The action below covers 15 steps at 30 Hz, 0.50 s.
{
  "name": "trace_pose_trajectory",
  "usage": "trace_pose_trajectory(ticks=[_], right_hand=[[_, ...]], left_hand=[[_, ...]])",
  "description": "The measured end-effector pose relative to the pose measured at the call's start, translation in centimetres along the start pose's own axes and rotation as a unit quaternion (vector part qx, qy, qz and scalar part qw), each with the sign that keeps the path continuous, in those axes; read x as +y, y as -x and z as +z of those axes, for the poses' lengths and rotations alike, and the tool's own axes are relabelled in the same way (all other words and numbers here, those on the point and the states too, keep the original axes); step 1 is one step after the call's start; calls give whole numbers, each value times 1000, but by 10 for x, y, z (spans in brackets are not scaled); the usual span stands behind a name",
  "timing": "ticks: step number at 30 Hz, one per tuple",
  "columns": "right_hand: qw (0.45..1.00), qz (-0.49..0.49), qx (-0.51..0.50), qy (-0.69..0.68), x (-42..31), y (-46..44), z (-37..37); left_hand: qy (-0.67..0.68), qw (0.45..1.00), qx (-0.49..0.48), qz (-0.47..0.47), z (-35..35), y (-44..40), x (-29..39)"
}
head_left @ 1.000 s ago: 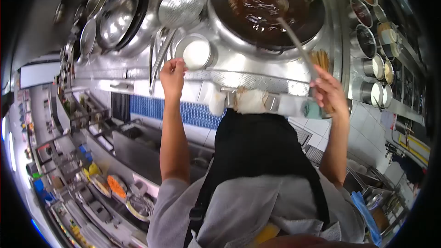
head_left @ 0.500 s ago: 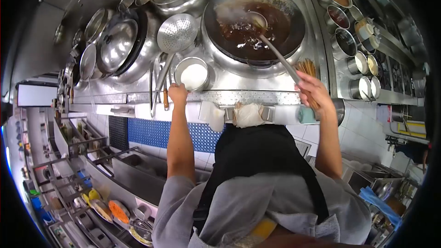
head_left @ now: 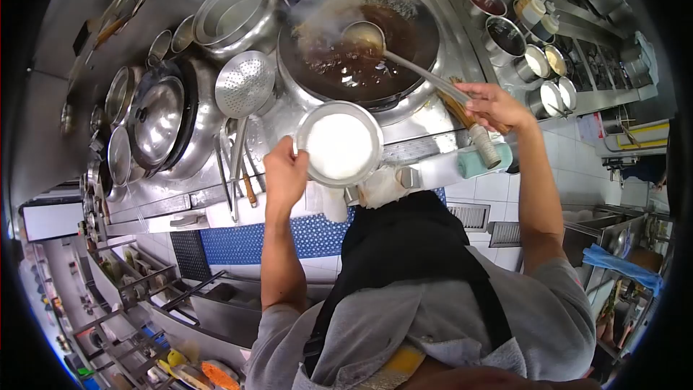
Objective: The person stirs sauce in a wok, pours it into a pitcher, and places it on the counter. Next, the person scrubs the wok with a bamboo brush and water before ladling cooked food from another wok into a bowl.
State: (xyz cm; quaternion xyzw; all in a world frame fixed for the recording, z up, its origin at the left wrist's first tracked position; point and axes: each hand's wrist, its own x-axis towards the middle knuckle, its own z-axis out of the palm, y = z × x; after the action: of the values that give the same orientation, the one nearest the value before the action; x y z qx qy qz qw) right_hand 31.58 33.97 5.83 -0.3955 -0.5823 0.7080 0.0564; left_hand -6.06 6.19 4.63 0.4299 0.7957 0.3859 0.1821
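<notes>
My left hand (head_left: 286,170) is closed on the rim of a round metal pot (head_left: 375,130) with white contents, held up over the counter's front edge. My right hand (head_left: 494,107) grips the handle of a ladle (head_left: 426,74), whose bowl rests in dark brown liquid in a large black wok (head_left: 289,58). Steam rises from the liquid. A bamboo wok brush (head_left: 482,141) lies just below my right hand. Left of the pot, a perforated skimmer (head_left: 245,85) lies with its handle toward me.
Stacked metal pots (head_left: 238,14) and a domed lid (head_left: 159,119) stand to the left. On the right are containers of sauce (head_left: 505,35) and white powder or grains (head_left: 552,97). A folded green cloth (head_left: 473,165) lies on the front ledge.
My left hand has lifted the pot off the counter, toward me and to the right. In the wok, the ladle's bowl has shifted and its handle lies flatter. The view has turned somewhat.
</notes>
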Motion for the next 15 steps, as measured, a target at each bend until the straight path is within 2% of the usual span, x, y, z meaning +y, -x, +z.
trace_pose_trajectory(ticks=[1, 2, 4, 5, 6, 8, 9, 10, 12, 14, 15], right_hand=[[996, -14, 0, 84, -10, 5, -14], [983, -35, 30, 180, -19, 5, -16], [924, -75, 97, 362, -35, 0, -13], [909, -147, 117, 373, -3, -34, -22], [887, -215, 142, 383, 29, -63, -31], [937, -149, 186, 254, 61, -85, -1], [933, -86, 163, 309, 48, -71, 9], [965, -10, 135, 225, 19, -39, 22], [995, 37, 64, 71, 17, -20, 7], [998, -8, -15, -57, 57, -36, -14], [995, -69, 31, 70, 67, -35, -21]], left_hand=[[5, 999, -21, 27, 9, -2, 9], [22, 998, -57, 13, 18, -4, 20], [22, 994, -90, 49, 25, -14, 58], [20, 991, -111, 71, 32, -20, 77], [77, 986, -131, 65, 41, -30, 84], [15, 981, -139, 136, 38, -44, 151], [-26, 974, -150, 166, 40, -58, 168], [-32, 972, -153, 176, 45, -71, 186], [-49, 968, -156, 188, 59, -97, 228], [-38, 970, -164, 177, 77, -108, 281], [-45, 964, -170, 197, 91, -118, 295]])
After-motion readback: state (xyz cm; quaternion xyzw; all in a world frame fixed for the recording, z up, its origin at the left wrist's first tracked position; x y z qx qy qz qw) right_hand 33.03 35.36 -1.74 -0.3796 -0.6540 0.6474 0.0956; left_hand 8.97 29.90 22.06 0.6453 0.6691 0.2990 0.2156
